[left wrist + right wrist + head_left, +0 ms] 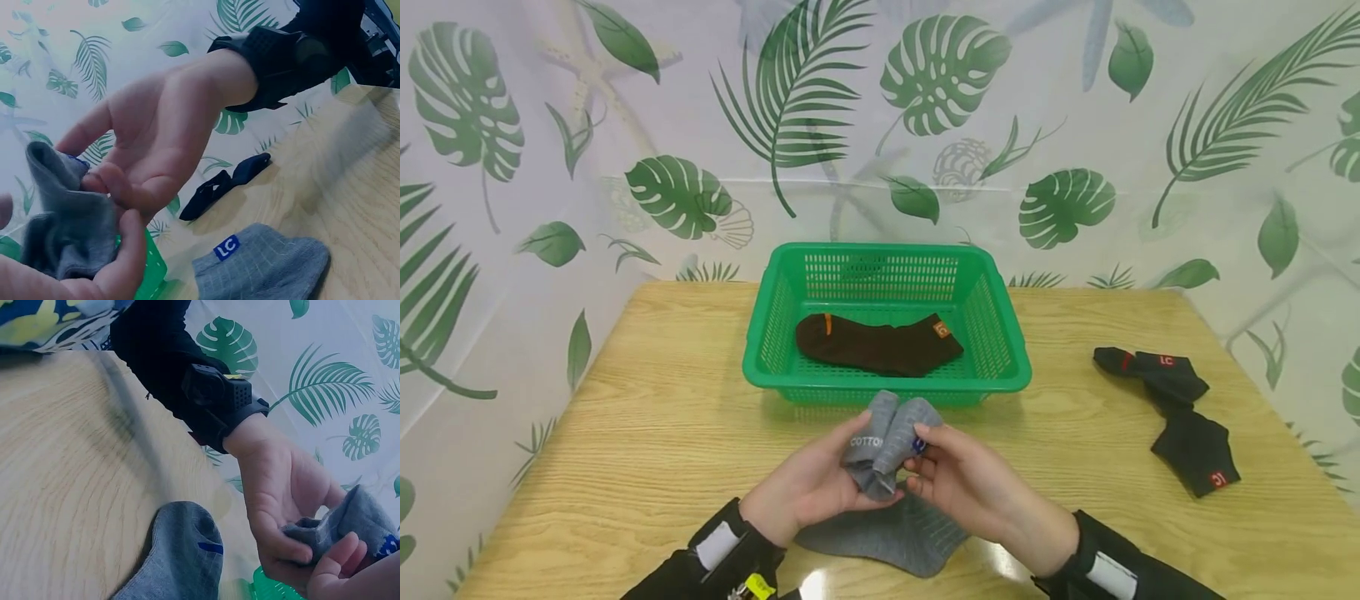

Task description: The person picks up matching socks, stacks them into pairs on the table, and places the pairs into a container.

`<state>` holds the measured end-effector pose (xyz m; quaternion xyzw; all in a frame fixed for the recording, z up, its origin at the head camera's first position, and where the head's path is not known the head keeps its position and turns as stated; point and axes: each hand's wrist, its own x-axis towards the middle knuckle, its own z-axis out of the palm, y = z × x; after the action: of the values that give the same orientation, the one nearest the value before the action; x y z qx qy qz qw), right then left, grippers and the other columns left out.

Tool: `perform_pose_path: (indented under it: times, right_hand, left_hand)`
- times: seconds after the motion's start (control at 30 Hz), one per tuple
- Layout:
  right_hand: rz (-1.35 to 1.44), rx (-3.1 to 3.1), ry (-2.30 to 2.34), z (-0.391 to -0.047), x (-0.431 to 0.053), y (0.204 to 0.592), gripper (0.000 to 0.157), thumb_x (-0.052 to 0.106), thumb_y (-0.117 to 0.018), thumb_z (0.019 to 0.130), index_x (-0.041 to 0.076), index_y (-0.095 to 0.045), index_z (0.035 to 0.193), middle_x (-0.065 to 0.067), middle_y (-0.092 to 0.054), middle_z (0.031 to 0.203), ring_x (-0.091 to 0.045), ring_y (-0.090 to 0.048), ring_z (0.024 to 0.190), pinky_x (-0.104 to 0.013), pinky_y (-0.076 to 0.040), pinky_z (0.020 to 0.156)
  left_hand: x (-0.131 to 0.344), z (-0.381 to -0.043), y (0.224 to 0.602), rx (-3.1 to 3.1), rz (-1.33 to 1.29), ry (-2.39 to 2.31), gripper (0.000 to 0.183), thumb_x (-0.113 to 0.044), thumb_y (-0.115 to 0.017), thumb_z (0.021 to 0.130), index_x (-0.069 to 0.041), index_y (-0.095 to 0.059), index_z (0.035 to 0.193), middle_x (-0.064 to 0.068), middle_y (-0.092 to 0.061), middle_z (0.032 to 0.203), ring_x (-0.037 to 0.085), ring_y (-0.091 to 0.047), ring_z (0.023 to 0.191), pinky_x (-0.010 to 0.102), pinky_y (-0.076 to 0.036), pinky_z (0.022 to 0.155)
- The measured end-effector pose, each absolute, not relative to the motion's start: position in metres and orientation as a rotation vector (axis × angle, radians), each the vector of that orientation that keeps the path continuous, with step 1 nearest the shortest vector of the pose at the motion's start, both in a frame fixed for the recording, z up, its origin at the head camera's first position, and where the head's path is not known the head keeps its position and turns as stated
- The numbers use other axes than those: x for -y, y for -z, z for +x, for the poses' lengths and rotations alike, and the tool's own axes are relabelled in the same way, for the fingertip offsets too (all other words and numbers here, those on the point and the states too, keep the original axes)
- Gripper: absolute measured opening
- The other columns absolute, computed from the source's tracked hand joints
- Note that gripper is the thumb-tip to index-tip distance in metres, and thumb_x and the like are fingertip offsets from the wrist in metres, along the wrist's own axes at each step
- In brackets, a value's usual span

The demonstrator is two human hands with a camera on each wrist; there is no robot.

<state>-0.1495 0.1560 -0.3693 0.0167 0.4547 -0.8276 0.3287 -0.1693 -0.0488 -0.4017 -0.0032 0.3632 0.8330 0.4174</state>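
Observation:
Both hands hold one grey sock, folded and bunched, raised above the table in front of the basket. My left hand grips its left side, where the word COTTON shows. At its right side, my right hand pinches the fabric near a blue mark. A second grey sock lies flat on the table below the hands, partly covered by them; the left wrist view shows a blue LC label on this sock.
A green plastic basket stands just beyond the hands, with a dark brown sock inside. To the right, two black socks with red marks, one farther and one nearer, lie on the wooden table. Leaf-patterned cloth rises behind.

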Motion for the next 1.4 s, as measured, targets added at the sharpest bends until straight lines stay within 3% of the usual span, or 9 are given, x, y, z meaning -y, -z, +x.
perform_pose_path:
  times: [0.1, 0.2, 0.43, 0.63, 0.77, 0.87, 1.1, 1.3, 1.4]
  right_hand:
    - [0.06, -1.226, 2.167, -0.15, -0.155, 0.371, 0.031, 0.024, -0.039, 0.104, 0.009, -0.037, 0.132, 0.001, -0.049, 0.116, -0.009, -0.049, 0.102, -0.024, -0.044, 0.086]
    - [0.099, -1.253, 2.164, -0.151, -0.156, 0.373, 0.041, 0.027, -0.033, 0.105, 0.009, -0.025, 0.141, 0.001, -0.047, 0.124, -0.01, -0.049, 0.109, -0.026, -0.041, 0.091]
    - [0.209, -1.274, 2.183, -0.154, -0.166, 0.376, 0.021, 0.029, -0.037, 0.105, 0.014, -0.041, 0.12, 0.003, -0.056, 0.105, -0.009, -0.054, 0.093, -0.029, -0.041, 0.086]
    - [0.026, -1.499, 2.048, -0.164, -0.19, 0.388, 0.03, 0.022, -0.045, 0.104, 0.003, -0.041, 0.127, 0.0, -0.057, 0.107, -0.011, -0.059, 0.096, -0.03, -0.047, 0.087]
    - [-0.09, -1.805, 1.833, -0.17, -0.204, 0.397, 0.051, 0.015, -0.049, 0.102, -0.014, -0.029, 0.139, -0.016, -0.056, 0.12, -0.019, -0.059, 0.105, -0.035, -0.05, 0.09]
    - [-0.212, -2.176, 1.538, -0.173, -0.21, 0.4, 0.058, 0.012, -0.055, 0.098, -0.018, -0.028, 0.14, -0.029, -0.054, 0.124, -0.029, -0.06, 0.106, -0.04, -0.053, 0.086]
    - [-0.66, -2.993, 0.427, -0.171, -0.204, 0.401, 0.053, 0.019, -0.072, 0.087, -0.011, -0.053, 0.127, -0.023, -0.06, 0.116, -0.036, -0.063, 0.099, -0.046, -0.054, 0.08]
    - [-0.766, -3.136, 0.086, -0.172, -0.197, 0.411, 0.052, 0.022, -0.081, 0.078, -0.011, -0.062, 0.114, -0.023, -0.064, 0.107, -0.037, -0.063, 0.096, -0.046, -0.054, 0.081]
    - [-0.758, -3.125, 0.145, -0.174, -0.195, 0.415, 0.047, 0.015, -0.082, 0.076, -0.01, -0.063, 0.111, -0.02, -0.063, 0.103, -0.035, -0.063, 0.093, -0.045, -0.054, 0.08]
  left_hand:
    - [0.045, -0.168, 0.404, -0.936, -0.088, -2.143, 0.058, -0.028, -0.05, 0.102, 0.001, -0.026, 0.146, 0.011, -0.055, 0.119, 0.02, -0.058, 0.104, 0.038, -0.049, 0.09]
    - [0.046, -0.167, 0.405, -0.972, -0.159, -2.178, 0.049, -0.022, -0.049, 0.101, 0.001, -0.031, 0.141, 0.008, -0.055, 0.116, 0.018, -0.057, 0.101, 0.037, -0.048, 0.087]
    - [0.065, -0.172, 0.407, -0.993, -0.183, -2.167, 0.048, -0.021, -0.045, 0.098, -0.007, -0.024, 0.139, 0.011, -0.036, 0.128, 0.024, -0.044, 0.116, 0.046, -0.037, 0.104]
    - [0.095, -0.183, 0.413, -1.23, -0.036, -2.042, 0.052, -0.015, -0.037, 0.096, 0.001, -0.024, 0.144, 0.015, -0.032, 0.134, 0.027, -0.05, 0.112, 0.043, -0.052, 0.09]
    - [0.11, -0.189, 0.417, -1.48, -0.026, -1.93, 0.066, -0.009, -0.038, 0.092, 0.006, -0.011, 0.151, 0.025, -0.031, 0.141, 0.029, -0.054, 0.11, 0.046, -0.053, 0.086]
    - [0.114, -0.189, 0.418, -1.791, -0.008, -1.773, 0.061, -0.01, -0.045, 0.092, 0.007, -0.024, 0.148, 0.027, -0.048, 0.129, 0.028, -0.06, 0.096, 0.044, -0.056, 0.078]
    - [0.098, -0.18, 0.415, -2.968, 0.598, -0.718, 0.037, -0.026, -0.069, 0.09, 0.0, -0.064, 0.116, 0.016, -0.068, 0.108, 0.034, -0.065, 0.096, 0.045, -0.053, 0.08]
    - [0.071, -0.179, 0.42, -3.111, 0.899, -0.414, 0.044, -0.042, -0.074, 0.084, -0.005, -0.068, 0.106, 0.007, -0.068, 0.092, 0.026, -0.066, 0.083, 0.039, -0.053, 0.069]
    - [0.062, -0.181, 0.421, -3.049, 0.966, -0.352, 0.051, -0.047, -0.078, 0.078, -0.008, -0.069, 0.111, 0.006, -0.066, 0.1, 0.025, -0.063, 0.091, 0.039, -0.053, 0.076]
